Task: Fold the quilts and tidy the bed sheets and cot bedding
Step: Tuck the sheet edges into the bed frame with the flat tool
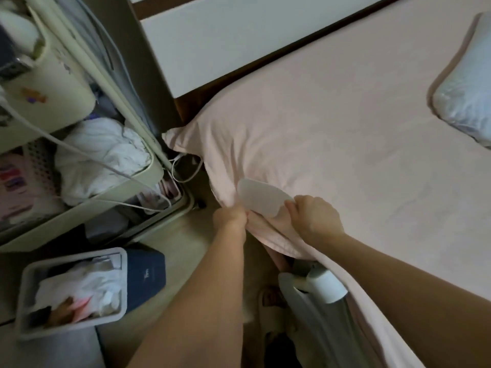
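Landmark: pink bed sheet (332,144), spread over the mattress and bunched at the near-left corner.

1. Tiered cream trolley (79,83), far left of the sheet. Middle shelf holds crumpled white cloth (98,158); white cables (183,168) trail from it toward the sheet corner. Stickers on its upper bin, too blurred to read.
2. Grey basket (24,296), lower left of the sheet, holding white and pink cloth.
3. Navy box (146,274), against the basket's right side. Small pale print on its face, unreadable.
4. My left hand (229,216), at the sheet's corner edge: fist curled tight on bunched fabric.
5. White oval label (259,196) on the sheet, between my hands; blank as far as visible.
6. My right hand (314,217): fingers curled, pinching the sheet beside the label.
7. Grey rail fitting (318,285), below the sheet edge, partly covered.
8. Pale blue pillow (467,91), on the sheet's far right, cut off by the frame.
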A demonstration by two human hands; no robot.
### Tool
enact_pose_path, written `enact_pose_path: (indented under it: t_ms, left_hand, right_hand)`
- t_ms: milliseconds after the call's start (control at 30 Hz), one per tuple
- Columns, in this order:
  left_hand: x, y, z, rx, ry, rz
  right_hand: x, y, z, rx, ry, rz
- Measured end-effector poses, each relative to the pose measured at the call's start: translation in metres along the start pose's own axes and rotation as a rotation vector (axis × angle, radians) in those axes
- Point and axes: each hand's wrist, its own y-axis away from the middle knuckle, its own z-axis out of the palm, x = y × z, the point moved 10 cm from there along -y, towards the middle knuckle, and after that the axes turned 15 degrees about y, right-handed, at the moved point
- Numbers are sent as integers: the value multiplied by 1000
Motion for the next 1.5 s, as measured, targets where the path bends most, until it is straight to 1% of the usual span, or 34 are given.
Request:
enact_pose_path:
  t_ms: [67,100,133,167,200,233,267,300,367,400,467,500,567,600,633,700,733,800,833,900,1000,1100,1133,1200,1233,1267,1333,1400,1500]
  left_hand:
    - [-9,-9,1,1,32,-11]
    - [-14,-10,3,-1,18,-21]
    - [-18,-11,5,-14,-17,-28]
    - [-27,-10,8,-35,-56,-43]
    - [-34,-8,12,-58,-91,-62]
    - [-47,-4,15,-94,-107,-103]
    - [-59,3,20,-142,-100,-161]
    - [-72,10,25,-188,-66,-221]
    - [-87,28,31,-241,-2,-294]
    - [-94,37,34,-268,-14,-301]
    - [-107,53,42,-381,-124,-280]
    - [-114,63,47,-444,-201,-259]
    - [-120,76,50,-500,-354,-154]
    - [-117,81,51,-485,-380,-68]
    - [-111,85,51,-448,-352,19]
    - [-95,94,47,-359,-237,153]
    - [-90,100,45,-327,-169,182]
    - [-91,113,45,-314,-2,115]
    - [-94,122,46,-314,44,70]
    - [-97,134,47,-294,13,26]
    - [-90,146,56,-267,-74,76]
    - [-73,150,64,-220,-326,259]
    - [-68,151,65,-176,-395,322]
    - [-58,146,55,-57,-429,393]
    - [-59,140,50,-32,-390,372]
    - [-63,137,49,-62,-317,321]
    - [-70,135,61,-186,-178,234]
    - [-72,138,74,-250,-68,202]
    - [-80,141,92,-305,27,108]
  right_hand:
    - [-2,3,-20,225,94,-25]
    - [-1,6,-27,304,117,-25]
    - [1,5,-28,313,141,-24]
    - [3,3,-16,245,159,-36]
    - [3,0,0,124,162,-52]
    - [4,0,18,-7,154,-65]
    - [6,0,28,-75,130,-70]
    - [8,1,29,-85,96,-65]
    - [14,6,17,-5,26,-59]
    - [21,11,8,43,-18,-51]
    - [38,23,-9,119,-137,-29]
    - [48,31,-16,130,-179,-25]
    - [63,49,-24,135,-177,-70]
    - [72,59,-26,129,-144,-91]
    - [81,70,-28,127,-102,-102]
    - [102,88,-31,140,-34,-101]
    - [113,97,-34,149,-22,-98]
    - [134,111,-40,167,-53,-80]
    - [145,118,-45,179,-84,-73]
    - [158,127,-54,199,-120,-81]
    - [169,138,-61,225,-119,-101]
    - [176,145,-65,258,-118,-80]
    - [179,148,-65,271,-110,-68]
    - [180,151,-61,258,-69,-68]
    - [179,154,-56,237,-45,-77]
    - [178,157,-52,216,-21,-85]
    - [174,161,-48,197,43,-96]
    - [173,158,-47,172,96,-89]
    - [177,145,-35,41,77,-57]
